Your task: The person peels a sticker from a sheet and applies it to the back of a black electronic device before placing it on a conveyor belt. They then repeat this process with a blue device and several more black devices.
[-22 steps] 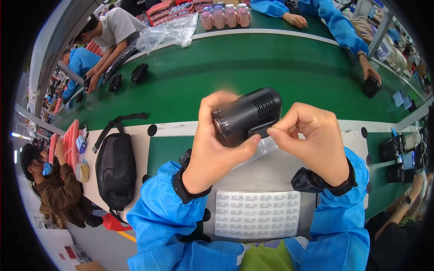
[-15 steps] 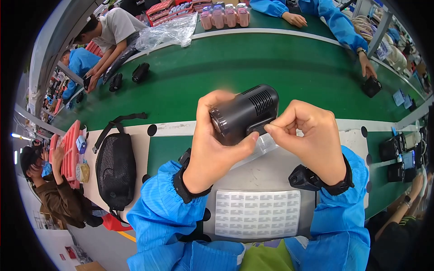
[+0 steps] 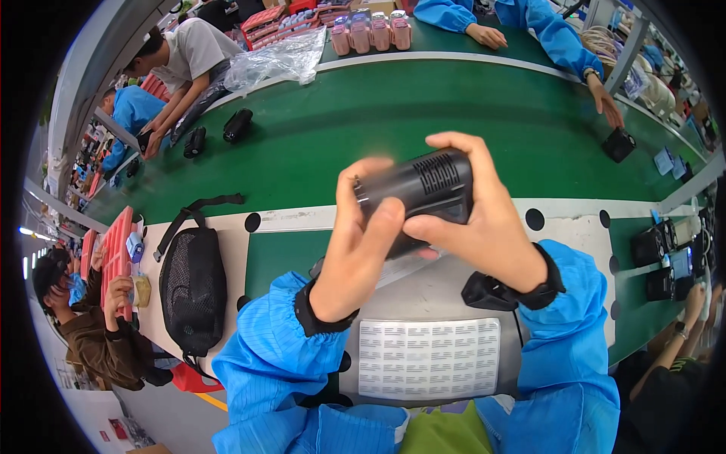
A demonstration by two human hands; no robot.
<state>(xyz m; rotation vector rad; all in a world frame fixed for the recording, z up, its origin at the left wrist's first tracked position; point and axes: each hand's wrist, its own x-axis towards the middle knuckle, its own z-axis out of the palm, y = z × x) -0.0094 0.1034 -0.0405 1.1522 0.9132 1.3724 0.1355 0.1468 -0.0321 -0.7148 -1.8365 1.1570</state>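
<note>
Both of my hands hold a black cylindrical device point(image 3: 414, 183) with slotted vents near its right end, above the near edge of the green work surface. My left hand point(image 3: 354, 253) wraps its left end, the thumb lying across the front. My right hand point(image 3: 490, 219) grips the vented right end, fingers over the top and thumb on the lower front. The device tilts slightly, its right end higher. Under my hands, a printed label sheet point(image 3: 429, 359) lies on the grey work board point(image 3: 416, 299). The device's underside is mostly hidden.
A black mesh bag point(image 3: 194, 284) lies at left beside a pink tray point(image 3: 119, 253). On the green conveyor point(image 3: 302, 151) sit more black devices point(image 3: 237, 125). Pink containers point(image 3: 370, 34) and clear plastic wrap point(image 3: 276, 60) are at the back. A co-worker's hand point(image 3: 605, 104) is near another black device point(image 3: 618, 144).
My right hand has gone from a pinch at the device's lower edge to a full grip around its right end. My left thumb has moved up onto the front.
</note>
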